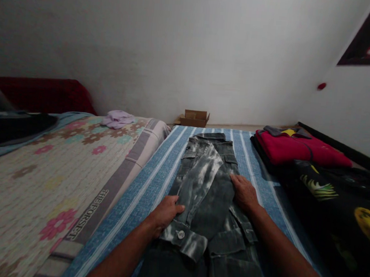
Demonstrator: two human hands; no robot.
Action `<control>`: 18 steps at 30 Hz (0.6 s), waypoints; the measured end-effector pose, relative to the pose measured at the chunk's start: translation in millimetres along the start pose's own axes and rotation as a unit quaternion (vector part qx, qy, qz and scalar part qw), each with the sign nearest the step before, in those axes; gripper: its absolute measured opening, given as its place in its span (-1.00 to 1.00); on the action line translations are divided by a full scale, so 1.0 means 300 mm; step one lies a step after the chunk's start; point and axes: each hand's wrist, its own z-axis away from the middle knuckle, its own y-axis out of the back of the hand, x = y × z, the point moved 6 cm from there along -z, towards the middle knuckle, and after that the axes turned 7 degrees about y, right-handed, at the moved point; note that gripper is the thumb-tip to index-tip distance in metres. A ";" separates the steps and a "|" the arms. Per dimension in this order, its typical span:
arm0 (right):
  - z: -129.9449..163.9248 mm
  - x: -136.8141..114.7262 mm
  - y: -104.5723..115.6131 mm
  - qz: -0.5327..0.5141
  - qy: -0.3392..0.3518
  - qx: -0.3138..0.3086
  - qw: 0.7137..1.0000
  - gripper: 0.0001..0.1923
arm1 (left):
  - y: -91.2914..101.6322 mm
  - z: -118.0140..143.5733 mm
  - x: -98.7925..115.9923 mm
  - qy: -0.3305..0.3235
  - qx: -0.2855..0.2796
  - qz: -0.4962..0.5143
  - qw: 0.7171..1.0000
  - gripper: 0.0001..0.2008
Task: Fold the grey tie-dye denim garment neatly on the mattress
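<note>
A dark grey jacket (212, 200) with pale mottled patches lies lengthwise before me, its collar end away from me. One sleeve (200, 182) is laid across its body, and its buttoned cuff (183, 238) points toward me. My left hand (165, 216) grips the left edge just above that cuff, thumb on top and fingers partly hidden by cloth. On the opposite side, farther up, my right hand (244, 193) is closed at the jacket's right edge, with its fingertips on the fabric. Pocket flaps show near the lower part.
Beneath the jacket is a blue striped sheet (149, 182). At right lie a folded red garment (299, 147) and black printed clothes (324, 200). A flowered mattress (73, 176) adjoins on the left, with a pale lilac cloth (118, 119) on it. Cardboard boxes (194, 119) stand by the wall.
</note>
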 end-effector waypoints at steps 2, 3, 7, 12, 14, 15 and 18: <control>-0.004 0.000 0.000 -0.014 0.007 0.003 1.000 -0.60 | 0.019 -0.001 0.006 -0.027 0.014 -0.052 0.998 -0.95; -0.006 0.002 0.000 -0.026 0.010 0.005 1.000 -0.60 | 0.034 -0.001 0.014 -0.048 0.030 -0.083 0.995 -0.96; -0.015 0.015 0.001 -0.079 0.004 0.017 0.997 -0.57 | 0.100 -0.008 0.107 -0.138 0.153 -0.197 0.959 -0.90; -0.028 0.008 -0.005 -0.102 -0.023 0.051 0.993 -0.64 | 0.038 -0.135 0.358 -0.252 0.190 -0.246 0.917 -0.85; -0.038 0.006 -0.012 -0.095 -0.035 0.068 0.993 -0.71 | -0.001 -0.245 0.457 -0.251 0.197 -0.234 0.919 -0.78; -0.043 0.006 -0.018 -0.090 -0.037 0.074 0.992 -0.76 | -0.020 -0.306 0.502 -0.248 0.201 -0.229 0.920 -0.76; -0.052 0.014 -0.042 -0.082 -0.031 0.090 0.992 -0.88 | -0.071 -0.493 0.597 -0.226 0.198 -0.217 0.929 -0.69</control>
